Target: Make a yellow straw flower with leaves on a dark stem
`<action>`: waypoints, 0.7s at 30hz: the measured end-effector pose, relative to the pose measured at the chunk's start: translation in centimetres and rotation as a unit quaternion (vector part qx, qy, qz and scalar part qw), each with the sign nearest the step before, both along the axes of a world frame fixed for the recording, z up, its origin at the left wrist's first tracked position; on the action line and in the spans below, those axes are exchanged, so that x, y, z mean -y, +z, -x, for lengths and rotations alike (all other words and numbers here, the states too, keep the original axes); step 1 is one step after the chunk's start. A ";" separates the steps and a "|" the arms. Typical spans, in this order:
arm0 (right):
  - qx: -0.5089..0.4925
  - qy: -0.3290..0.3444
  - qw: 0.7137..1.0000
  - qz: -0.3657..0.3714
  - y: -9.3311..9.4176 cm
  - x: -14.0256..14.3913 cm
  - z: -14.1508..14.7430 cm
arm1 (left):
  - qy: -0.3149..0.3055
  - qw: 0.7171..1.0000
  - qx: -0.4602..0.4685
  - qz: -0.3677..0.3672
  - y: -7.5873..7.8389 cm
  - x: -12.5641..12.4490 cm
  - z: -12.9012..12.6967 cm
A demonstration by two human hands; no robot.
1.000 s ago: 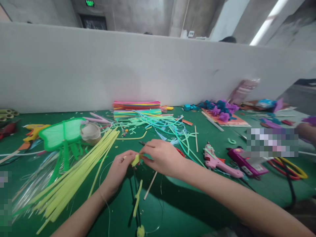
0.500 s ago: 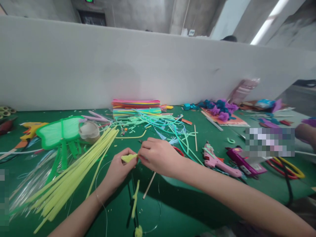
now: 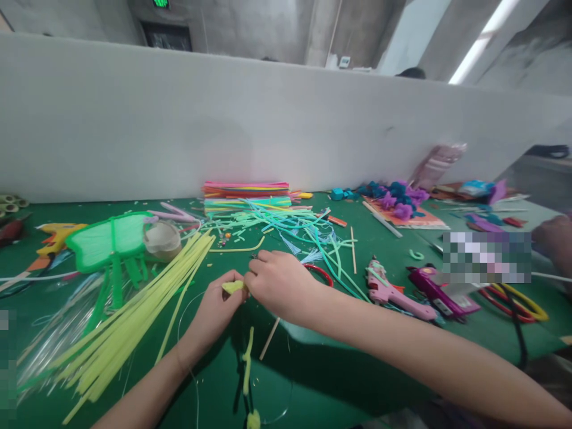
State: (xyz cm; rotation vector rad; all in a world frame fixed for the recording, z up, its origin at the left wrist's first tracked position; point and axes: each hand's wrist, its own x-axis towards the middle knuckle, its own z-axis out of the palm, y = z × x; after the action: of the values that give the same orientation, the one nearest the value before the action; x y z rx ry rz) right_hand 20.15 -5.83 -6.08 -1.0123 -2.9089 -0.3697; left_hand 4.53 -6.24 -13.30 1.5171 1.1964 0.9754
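A small folded piece of yellow-green pipe cleaner (image 3: 232, 287) is pinched between the thumb and fingers of my left hand (image 3: 213, 310). Closed against its right end is my right hand (image 3: 281, 283), whose fingertips are partly hidden behind its knuckles. A clear thread (image 3: 180, 316) loops by my left wrist. Below my hands hangs or lies a thin yellow-green pipe cleaner strand (image 3: 247, 363), with a yellow tuft (image 3: 253, 419) at the bottom edge. Left of my left hand lies a bundle of yellow-green pipe cleaners (image 3: 138, 322). A wooden stick (image 3: 269, 339) shows under my right wrist.
A green winged shape (image 3: 109, 241), a tape roll (image 3: 163, 239) and a yellow glue gun (image 3: 58, 237) lie left. Loose pipe cleaners (image 3: 277, 215) spread behind my hands. Right are pink (image 3: 397, 298) and magenta (image 3: 440, 292) glue guns and another person's hand (image 3: 554, 238). A white partition (image 3: 268, 125) stands behind.
Both hands have shifted very slightly left and keep their hold on the yellow-green piece, which shows a little less between the fingers. The view has moved slightly.
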 end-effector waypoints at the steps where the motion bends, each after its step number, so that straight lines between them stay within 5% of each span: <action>1: 0.002 -0.004 1.000 -0.008 -0.1 0.2 0.2 | 0.006 1.000 0.005 0.004 -0.1 0.0 0.0; 13: -0.095 -0.051 0.982 -0.158 -4.0 1.4 0.9 | 0.019 0.997 0.070 0.035 -0.1 0.1 -0.2; 18: -0.153 -0.070 0.985 -0.038 -2.7 0.9 -1.0 | -0.002 0.996 0.076 0.037 -0.2 0.0 0.1; 21: -0.234 -0.168 0.956 0.047 -1.7 0.4 -4.1 | -0.019 0.995 0.085 0.045 -0.3 0.1 0.3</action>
State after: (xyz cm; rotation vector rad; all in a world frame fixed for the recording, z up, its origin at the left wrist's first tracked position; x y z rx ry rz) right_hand 24.28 -6.22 -7.77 -1.3910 -2.3519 0.0091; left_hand 4.23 -6.29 -13.59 1.3527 1.0722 0.9907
